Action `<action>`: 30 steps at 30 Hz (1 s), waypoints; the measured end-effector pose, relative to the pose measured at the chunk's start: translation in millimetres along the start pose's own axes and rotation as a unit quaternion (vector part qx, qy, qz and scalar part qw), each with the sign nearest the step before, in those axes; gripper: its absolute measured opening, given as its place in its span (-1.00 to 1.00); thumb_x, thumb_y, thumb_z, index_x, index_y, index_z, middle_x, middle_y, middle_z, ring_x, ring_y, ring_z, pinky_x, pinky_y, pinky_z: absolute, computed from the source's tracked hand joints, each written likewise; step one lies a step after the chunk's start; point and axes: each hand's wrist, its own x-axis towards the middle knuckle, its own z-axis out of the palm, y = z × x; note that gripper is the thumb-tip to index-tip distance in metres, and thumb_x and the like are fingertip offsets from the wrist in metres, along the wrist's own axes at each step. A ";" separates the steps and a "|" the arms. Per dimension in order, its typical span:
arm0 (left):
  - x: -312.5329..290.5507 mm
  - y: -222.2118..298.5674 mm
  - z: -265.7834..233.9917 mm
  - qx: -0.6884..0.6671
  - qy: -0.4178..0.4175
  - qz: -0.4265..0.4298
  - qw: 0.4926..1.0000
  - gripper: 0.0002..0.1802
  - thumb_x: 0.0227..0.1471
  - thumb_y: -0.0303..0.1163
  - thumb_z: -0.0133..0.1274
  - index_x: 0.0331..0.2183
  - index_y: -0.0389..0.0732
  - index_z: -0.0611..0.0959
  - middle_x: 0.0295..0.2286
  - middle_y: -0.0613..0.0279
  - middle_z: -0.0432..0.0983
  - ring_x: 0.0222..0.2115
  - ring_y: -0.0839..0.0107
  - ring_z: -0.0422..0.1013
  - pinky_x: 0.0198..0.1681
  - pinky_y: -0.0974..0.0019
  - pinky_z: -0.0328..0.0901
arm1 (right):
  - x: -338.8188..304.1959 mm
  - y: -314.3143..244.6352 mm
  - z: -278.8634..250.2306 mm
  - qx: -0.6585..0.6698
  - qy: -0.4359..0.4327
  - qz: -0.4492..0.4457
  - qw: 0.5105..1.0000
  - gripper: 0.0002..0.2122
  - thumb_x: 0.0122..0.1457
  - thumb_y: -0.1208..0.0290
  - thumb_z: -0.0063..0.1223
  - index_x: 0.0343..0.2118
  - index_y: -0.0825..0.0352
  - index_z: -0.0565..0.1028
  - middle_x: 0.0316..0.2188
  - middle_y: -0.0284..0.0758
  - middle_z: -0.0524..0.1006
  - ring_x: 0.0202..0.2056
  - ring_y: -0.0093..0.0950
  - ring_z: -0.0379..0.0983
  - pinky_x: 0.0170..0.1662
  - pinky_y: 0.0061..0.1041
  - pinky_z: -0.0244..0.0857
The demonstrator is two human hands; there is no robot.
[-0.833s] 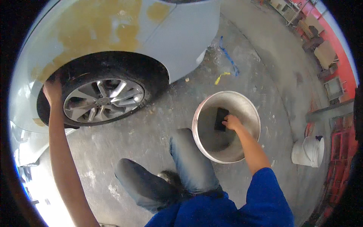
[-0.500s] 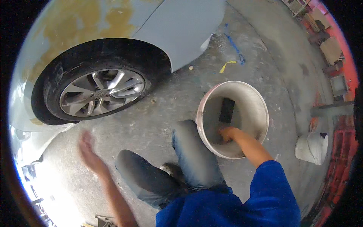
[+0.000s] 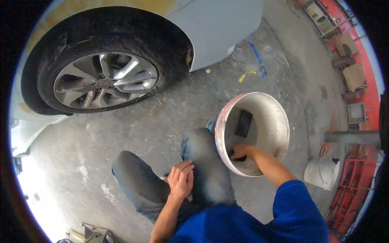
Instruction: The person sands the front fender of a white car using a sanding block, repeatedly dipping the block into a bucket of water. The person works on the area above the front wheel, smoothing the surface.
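A white bucket point(image 3: 275, 121) with a worn, stained outside stands on the floor by my right knee. My right hand point(image 3: 242, 151) reaches down inside it, fingers closed round a small black block point(image 3: 239, 158), mostly covered by the hand. Farther in lies a black rectangular block point(image 3: 243, 123), apart from my fingers. My left hand point(image 3: 181, 178) rests against the inner side of my right knee, its fingers loosely bent and slightly apart, with nothing seen in it.
At the left is a grey car's wheel point(image 3: 105, 83) beneath a fender point(image 3: 219, 30) with tan patches. Blue strip point(image 3: 257, 54) and yellow scrap point(image 3: 246, 75) lie beyond the bucket. A second white bucket point(image 3: 320, 172) stands right, near red racking point(image 3: 350, 178).
My left hand has come in from the left, beside the wheel, to my right knee. My right hand stays in the bucket, with the dark block now showing at its fingers. The view has shifted.
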 end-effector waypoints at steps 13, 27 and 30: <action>3.2 -1.9 -3.0 -0.014 0.001 -0.034 0.999 -0.82 0.07 -0.68 0.10 -0.24 -0.30 0.65 -0.15 -0.01 0.65 -0.20 0.05 0.56 -0.12 0.11 0.47 | -98.3 37.5 -88.4 0.543 0.024 -0.050 0.838 -0.61 0.15 0.42 0.37 0.02 0.41 0.56 -0.14 -0.36 0.64 -0.08 -0.51 0.53 0.04 -0.45 0.35; 0.5 -5.5 -3.4 -0.027 -0.005 -0.067 0.997 -0.87 0.24 -0.58 0.00 -0.23 -0.33 0.65 -0.16 -0.04 0.65 -0.15 0.04 0.56 -0.05 0.10 0.44 | -141.7 78.5 -103.3 0.695 0.096 -0.043 0.711 -0.63 0.19 0.57 0.24 0.08 0.38 0.53 -0.08 -0.33 0.66 -0.09 -0.47 0.60 0.05 -0.37 0.46; 0.2 -6.5 -3.7 -0.029 -0.006 -0.067 0.997 -0.86 0.25 -0.57 -0.01 -0.23 -0.33 0.65 -0.16 -0.04 0.65 -0.16 0.04 0.56 -0.05 0.10 0.44 | -133.7 87.2 -93.9 0.716 0.095 -0.056 0.689 -0.65 0.18 0.61 0.19 0.06 0.39 0.53 -0.08 -0.30 0.66 -0.09 -0.43 0.62 0.03 -0.33 0.50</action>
